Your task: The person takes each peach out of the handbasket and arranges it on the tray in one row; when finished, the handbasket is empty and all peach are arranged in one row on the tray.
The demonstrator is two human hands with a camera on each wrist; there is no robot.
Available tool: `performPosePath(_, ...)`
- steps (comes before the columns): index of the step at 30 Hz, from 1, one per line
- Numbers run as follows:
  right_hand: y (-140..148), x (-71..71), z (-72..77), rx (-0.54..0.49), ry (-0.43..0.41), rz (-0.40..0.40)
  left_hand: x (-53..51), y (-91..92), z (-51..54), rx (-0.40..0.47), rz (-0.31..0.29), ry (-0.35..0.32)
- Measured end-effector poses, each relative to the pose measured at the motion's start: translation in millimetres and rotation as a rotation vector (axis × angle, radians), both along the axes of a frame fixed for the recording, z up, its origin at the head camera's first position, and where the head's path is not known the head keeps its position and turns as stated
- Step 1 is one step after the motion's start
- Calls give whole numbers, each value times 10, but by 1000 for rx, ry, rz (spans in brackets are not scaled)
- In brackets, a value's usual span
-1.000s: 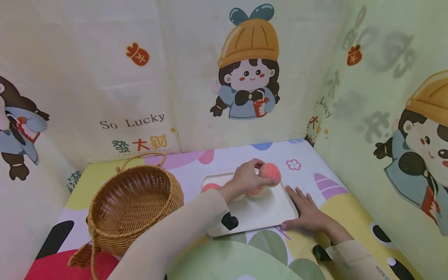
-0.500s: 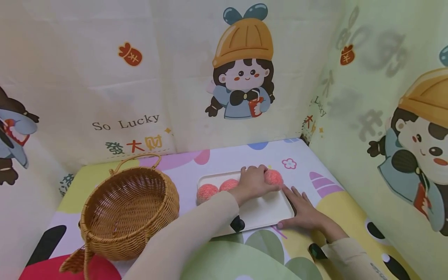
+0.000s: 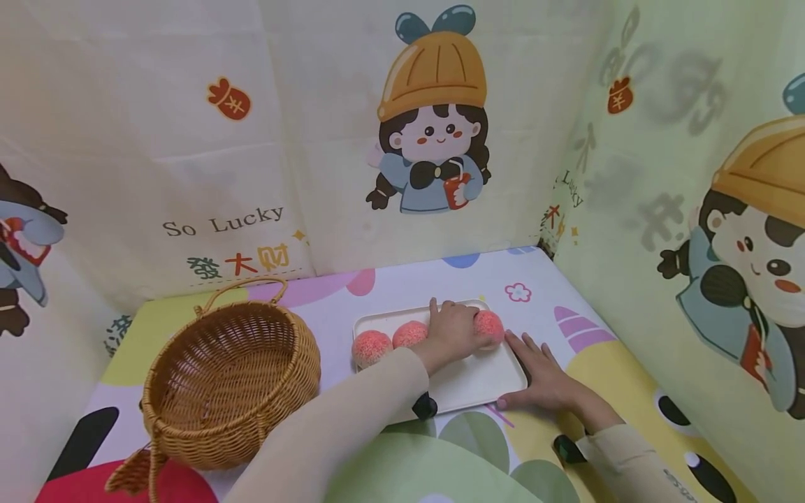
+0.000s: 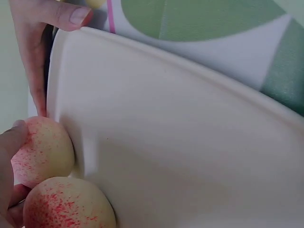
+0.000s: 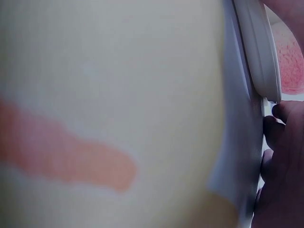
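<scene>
My left hand (image 3: 451,330) reaches over the white tray (image 3: 484,381) and holds a pink-speckled peach (image 3: 489,328) at its right end. In the left wrist view, the thumb lies against this peach (image 4: 45,149) and other fingers show below it. Another peach (image 4: 69,204) touches it there, hidden by my hand in the head view. Two more peaches, a middle one (image 3: 410,334) and a left one (image 3: 371,347), sit in a row along the tray's back. My right hand (image 3: 547,377), fingers extended, rests at the tray's right edge, its thumb by the front corner.
Left of the tray stands a round wicker basket (image 3: 233,433) with a raised handle, and nothing shows inside it. A patterned cloth (image 3: 327,300) covers the table. Printed fabric walls (image 3: 327,140) rise at the back and on both sides.
My left hand has lowered the peach from above the tray down to its right end, beside the other peaches. The head view has shifted slightly. My right hand has stayed at the tray edge.
</scene>
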State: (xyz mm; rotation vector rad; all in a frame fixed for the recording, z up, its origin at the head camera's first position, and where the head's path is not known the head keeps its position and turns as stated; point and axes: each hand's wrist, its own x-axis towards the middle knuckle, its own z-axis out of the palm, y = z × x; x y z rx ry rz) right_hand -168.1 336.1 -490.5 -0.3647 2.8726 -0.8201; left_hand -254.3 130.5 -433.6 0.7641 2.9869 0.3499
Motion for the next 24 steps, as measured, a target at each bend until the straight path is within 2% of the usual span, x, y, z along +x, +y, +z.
performPosePath(5, -27, -35, -12, -3, -3, 9, 13, -101, 67, -11, -9, -9)
performPosePath(7, -36, -46, -23, -5, -8, 10, 31, -209, 147, -8, -23, -4)
performPosePath(10, -40, -61, -25, -10, -6, 18, 41, -477, 342, -2, -42, 19)
performPosePath(13, -34, -83, -11, -8, -2, 23, 9, -851, 594, 12, -34, 63)
performPosePath(18, 8, -103, 17, 2, -2, 15, -51, -1599, 977, 19, 56, 123)
performPosePath(21, 34, -102, 21, 11, -4, 15, -42, -2081, 1118, 18, 121, 136)
performPosePath(24, 61, -93, 25, 20, -12, 17, 16, -2521, 1229, 24, 175, 158)
